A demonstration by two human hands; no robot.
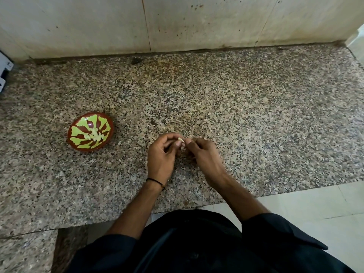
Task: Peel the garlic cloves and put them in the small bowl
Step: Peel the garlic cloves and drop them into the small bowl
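Standing to one side of the bench; noting from big to small.

- Room: pale stained wall [98,20] behind, with dark spatter. Light floor tiles [325,203] at lower right.
- Surface: speckled granite counter [256,115], hard and flat. Thin papery scraps seem to lie near the hands, but they are hard to pick out against the speckle. White object [5,69] cut off at the left edge; cannot identify it.
- Small bowl [106,138]: brown with green pattern, well to the left of the hands. Peeled cloves [94,135] lie in its middle.
- Left hand [160,152]: above the counter, fingers curled, thumb and forefinger pinching the garlic clove [180,139]. Black thread [154,180] at the wrist.
- Right hand [204,154]: fingertips meet the left's at the clove, thumb nipped on its near end. Slightly blurred; cannot tell whether it has skin or flesh.
- Clove: pale sliver showing between the two thumbs, mostly hidden.

Judgement on handling: very light, firm enough to pinch, likely slippery once bare. Skin is thin and tears. Best held by the flanks with one hand while a nail lifts skin from the tip. Easily dropped and lost against this granite.
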